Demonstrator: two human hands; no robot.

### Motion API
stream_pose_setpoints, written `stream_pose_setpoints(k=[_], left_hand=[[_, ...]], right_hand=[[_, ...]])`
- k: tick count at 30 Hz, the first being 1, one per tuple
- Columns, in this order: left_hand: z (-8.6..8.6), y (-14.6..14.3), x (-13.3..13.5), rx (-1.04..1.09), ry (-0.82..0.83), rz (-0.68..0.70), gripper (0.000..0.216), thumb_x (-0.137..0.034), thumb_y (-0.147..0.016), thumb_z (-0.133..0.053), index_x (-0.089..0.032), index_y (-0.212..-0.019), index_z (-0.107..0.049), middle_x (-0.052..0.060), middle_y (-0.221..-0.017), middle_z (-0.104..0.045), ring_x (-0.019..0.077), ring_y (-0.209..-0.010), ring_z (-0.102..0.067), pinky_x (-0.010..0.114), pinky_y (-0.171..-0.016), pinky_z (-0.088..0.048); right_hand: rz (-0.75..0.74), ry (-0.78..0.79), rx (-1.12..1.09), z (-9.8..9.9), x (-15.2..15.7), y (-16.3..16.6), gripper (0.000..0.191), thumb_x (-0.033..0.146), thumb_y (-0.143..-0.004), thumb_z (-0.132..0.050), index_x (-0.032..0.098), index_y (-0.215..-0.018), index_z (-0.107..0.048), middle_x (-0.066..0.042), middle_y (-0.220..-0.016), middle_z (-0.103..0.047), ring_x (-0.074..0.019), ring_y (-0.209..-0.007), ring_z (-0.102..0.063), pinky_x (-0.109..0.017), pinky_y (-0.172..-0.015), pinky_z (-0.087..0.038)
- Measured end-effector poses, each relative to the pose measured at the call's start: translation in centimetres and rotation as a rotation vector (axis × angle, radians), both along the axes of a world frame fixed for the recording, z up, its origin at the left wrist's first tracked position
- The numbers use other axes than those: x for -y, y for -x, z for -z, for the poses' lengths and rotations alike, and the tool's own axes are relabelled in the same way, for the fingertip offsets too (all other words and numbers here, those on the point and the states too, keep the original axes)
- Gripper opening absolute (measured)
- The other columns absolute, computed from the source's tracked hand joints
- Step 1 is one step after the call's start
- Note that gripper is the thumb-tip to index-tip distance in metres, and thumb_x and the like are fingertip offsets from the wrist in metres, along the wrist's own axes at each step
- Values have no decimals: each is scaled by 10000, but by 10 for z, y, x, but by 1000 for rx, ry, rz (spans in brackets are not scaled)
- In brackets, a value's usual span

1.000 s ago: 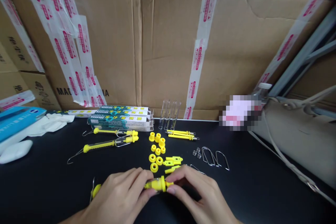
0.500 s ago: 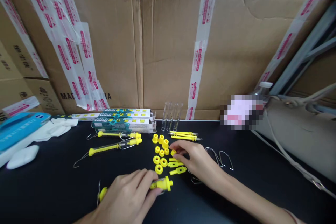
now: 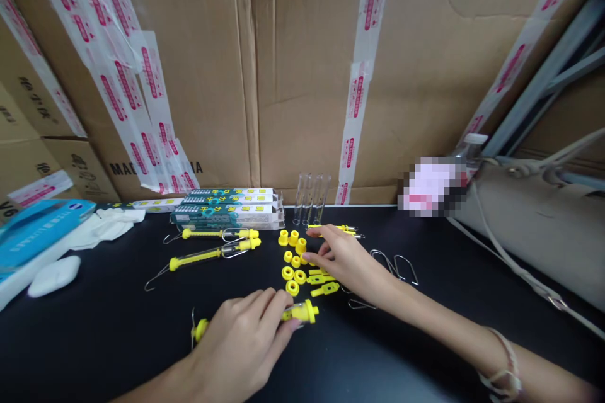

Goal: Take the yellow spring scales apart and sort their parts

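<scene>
My left hand (image 3: 246,340) is wrapped round a tubular spring scale (image 3: 300,312), clear with yellow end caps. Its cap end sticks out past my thumb, and the middle is hidden under my fingers. Over the loose yellow parts is my right hand (image 3: 352,258), thumb and forefinger apart with nothing visible between them. Beside its fingertips are small yellow rings (image 3: 295,261), flanged caps (image 3: 293,238) and flat yellow pieces with slots (image 3: 325,289). Thin yellow rods (image 3: 352,228) lie partly behind that hand.
Two spring scales (image 3: 203,255) with hooks lie at the left, before stacked small boxes (image 3: 231,217). Clear tubes (image 3: 309,198) stand against the cardboard wall (image 3: 302,75). Bent wire hooks (image 3: 404,271) lie right of my hand. A white case (image 3: 54,277) and a bag (image 3: 543,233) flank the table.
My right hand has moved up from the small rings towards the yellow rods, and its fingers have spread. The left hand still holds the spring scale. The whole view has shifted slightly.
</scene>
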State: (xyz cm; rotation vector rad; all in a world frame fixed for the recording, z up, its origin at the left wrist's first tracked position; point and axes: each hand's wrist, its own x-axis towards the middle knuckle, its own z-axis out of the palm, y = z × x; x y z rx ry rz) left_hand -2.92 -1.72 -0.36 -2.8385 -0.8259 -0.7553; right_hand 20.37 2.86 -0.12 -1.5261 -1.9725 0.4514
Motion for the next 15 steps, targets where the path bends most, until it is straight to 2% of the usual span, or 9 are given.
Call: stream_pose_setpoints(k=[4,8,12,15], left_hand=[[1,0,0,-3,-24,-2,278,-293,-1079,-246,-217,-1011,-505,0,-821,-696,204,-677,-718,323,-529,-536],[2,0,0,-1,-29,-5,280,-298,-1078,-246,-223,-992,-502,-8,-820,-693,203,-671,-714,328,-515,-535],[2,0,-1,-10,-31,-8,279,-290,-1077,-251,-221,-991,-507,-7,-817,-692,204,-672,-711,327,-516,-533],[2,0,-1,-15,-36,-10,289,-290,-1076,-247,-216,-995,-514,-1,-804,-690,205,-667,-710,323,-517,-528]], right_hand=[[10,-58,78,0,-11,6,382,222,-883,-741,84,-1224,-638,-172,-1125,-679,-277,-948,-702,-437,-848,-582],[-25,-72,119,3,-28,12,357,156,-863,-764,85,-1196,-656,-139,-1094,-692,-232,-891,-702,-395,-818,-583],[-66,-79,135,7,-41,19,242,229,-923,-720,146,-1143,-661,-61,-1075,-702,-204,-899,-696,-397,-812,-586],[-83,-80,125,8,-48,25,211,280,-958,-682,158,-1130,-660,-53,-1074,-704,-198,-896,-697,-392,-799,-592]])
